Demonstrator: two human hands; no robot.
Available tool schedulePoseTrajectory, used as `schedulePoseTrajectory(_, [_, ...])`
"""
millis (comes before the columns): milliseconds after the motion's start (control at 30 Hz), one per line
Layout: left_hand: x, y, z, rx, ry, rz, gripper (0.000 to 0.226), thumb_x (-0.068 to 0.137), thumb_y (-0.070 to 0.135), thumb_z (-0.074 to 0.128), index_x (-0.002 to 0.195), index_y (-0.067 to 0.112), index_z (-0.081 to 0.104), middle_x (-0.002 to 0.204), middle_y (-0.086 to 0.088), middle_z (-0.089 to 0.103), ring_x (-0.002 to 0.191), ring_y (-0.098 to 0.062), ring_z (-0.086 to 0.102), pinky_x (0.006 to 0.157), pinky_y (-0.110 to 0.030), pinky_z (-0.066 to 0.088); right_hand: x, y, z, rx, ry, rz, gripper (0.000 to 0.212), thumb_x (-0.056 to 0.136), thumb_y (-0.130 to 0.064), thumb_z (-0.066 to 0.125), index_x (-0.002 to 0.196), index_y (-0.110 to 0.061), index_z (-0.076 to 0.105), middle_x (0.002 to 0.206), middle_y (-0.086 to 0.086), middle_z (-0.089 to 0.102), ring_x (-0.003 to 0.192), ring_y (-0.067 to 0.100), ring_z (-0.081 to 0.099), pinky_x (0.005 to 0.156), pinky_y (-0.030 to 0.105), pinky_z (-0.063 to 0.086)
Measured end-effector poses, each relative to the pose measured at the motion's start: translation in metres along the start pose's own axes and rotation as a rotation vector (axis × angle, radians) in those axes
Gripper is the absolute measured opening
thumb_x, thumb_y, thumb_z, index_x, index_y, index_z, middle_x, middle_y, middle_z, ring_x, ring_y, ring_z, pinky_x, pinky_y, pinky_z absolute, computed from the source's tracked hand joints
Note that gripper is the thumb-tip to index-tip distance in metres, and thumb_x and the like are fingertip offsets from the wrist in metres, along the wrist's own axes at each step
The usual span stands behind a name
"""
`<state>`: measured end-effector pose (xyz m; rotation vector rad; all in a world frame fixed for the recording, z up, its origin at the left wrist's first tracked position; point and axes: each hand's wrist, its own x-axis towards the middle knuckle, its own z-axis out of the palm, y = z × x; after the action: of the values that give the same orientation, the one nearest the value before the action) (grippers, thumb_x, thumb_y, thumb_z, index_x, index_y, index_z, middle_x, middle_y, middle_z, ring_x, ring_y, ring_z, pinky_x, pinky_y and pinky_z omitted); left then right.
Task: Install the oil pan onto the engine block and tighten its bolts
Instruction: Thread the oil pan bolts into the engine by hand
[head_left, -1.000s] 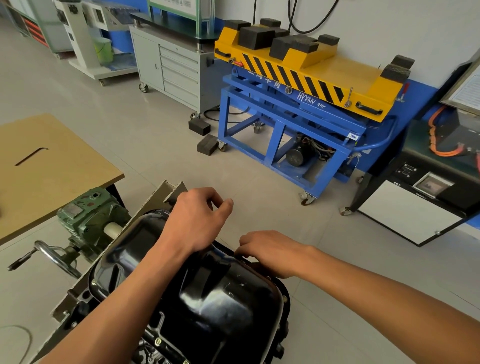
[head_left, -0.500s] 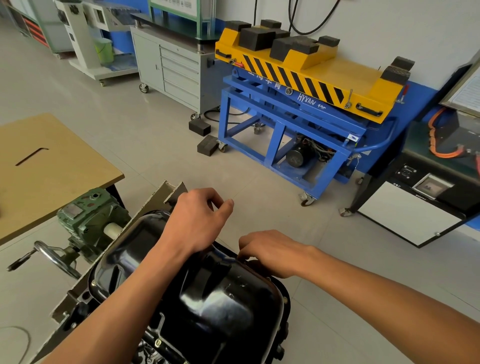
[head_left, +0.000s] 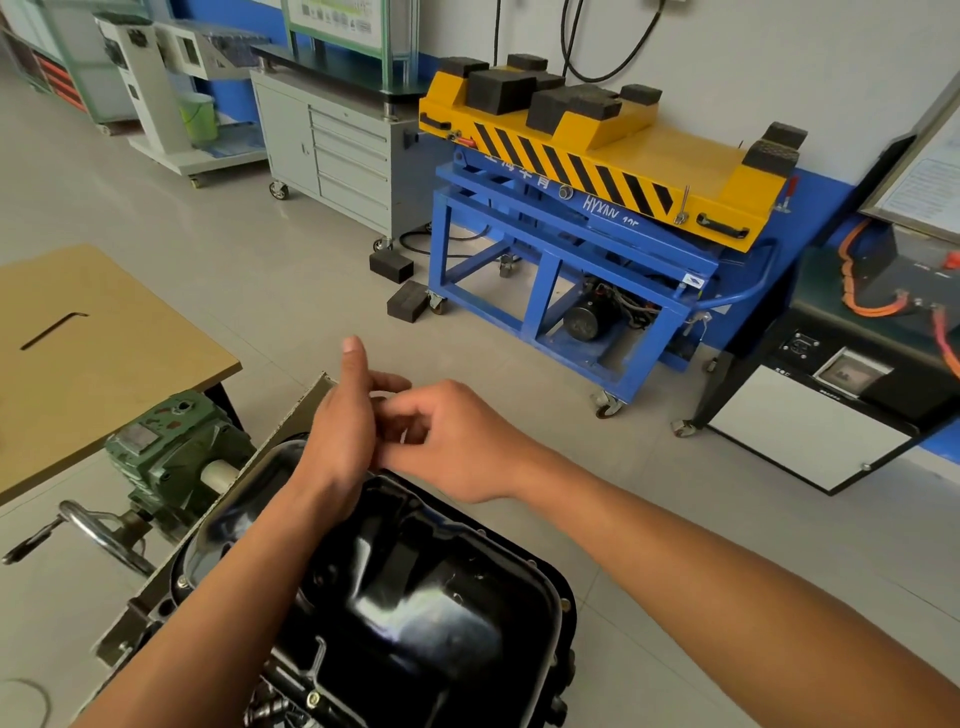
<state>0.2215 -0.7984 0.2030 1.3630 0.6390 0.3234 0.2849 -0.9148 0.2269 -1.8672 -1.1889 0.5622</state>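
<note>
Left hand: the left hand is lifted above the far end of the pan with its thumb standing straight up and its fingers folded toward the palm; I cannot tell whether it holds anything.
Right hand: the right hand is just at 3 o'clock of the left one. Its curled fingertips reach into the left palm and touch it. A pinch on some small part cannot be made out.
Oil pan: the glossy black pressed-steel oil pan lies bottom-up at 6 o'clock of the hands, under both forearms, seated on the block.
Engine block: the grey metal engine block shows as a pale edge along the pan's 9 o'clock side.
Stand gearbox: a green cast gearbox sits at 9 o'clock of the pan, with a chromed crank handle just beyond it.
Table: a tan wooden table lies at 10 o'clock and carries a black L-shaped hex key.
Floor: two black rubber blocks rest on the grey tiled floor at 12 o'clock.
Lift trolley: a blue-framed trolley with a yellow striped top stands at 1 o'clock.
Cabinet: a grey wheeled drawer cabinet stands at 11 o'clock of the trolley.
</note>
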Motion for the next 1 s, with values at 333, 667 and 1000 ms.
schedulePoseTrajectory(333, [0.002, 0.004, 0.0, -0.143, 0.096, -0.084, 0.08, 0.094, 0.078, 0.024, 0.11, 0.013, 0.066, 0.11, -0.019, 0.071, 0.102, -0.029, 0.069, 0.099, -0.052, 0.051, 0.023, -0.013, 0.007, -0.291, -0.038, 0.029, 0.011, 0.086, -0.008, 0.064, 0.085, -0.015, 0.073, 0.076, -0.009, 0.063, 0.076, 0.019, 0.066, 0.074, 0.044, 0.057])
schedulePoseTrajectory(667, [-0.009, -0.002, -0.01, 0.217, 0.244, 0.286, 0.036, 0.098, 0.056, 0.048, 0.091, 0.025, 0.065, 0.078, 0.001, 0.064, 0.068, -0.015, 0.055, 0.062, -0.033, 0.044, 0.01, 0.027, -0.026, 0.269, 0.269, 0.195, 0.008, 0.087, -0.01, 0.075, 0.095, -0.013, 0.074, 0.088, 0.002, 0.075, 0.076, 0.006, 0.067, 0.057, 0.014, 0.048])
schedulePoseTrajectory(1000, [-0.005, -0.012, -0.025, 0.996, 0.274, 0.447, 0.033, 0.089, 0.049, 0.054, 0.065, 0.028, 0.047, 0.064, 0.005, 0.059, 0.065, -0.026, 0.056, 0.06, -0.034, 0.045, -0.005, 0.094, 0.002, -0.307, -0.152, 0.266, 0.015, 0.094, -0.031, 0.068, 0.101, -0.018, 0.068, 0.077, -0.004, 0.069, 0.063, 0.01, 0.066, 0.061, 0.025, 0.052])
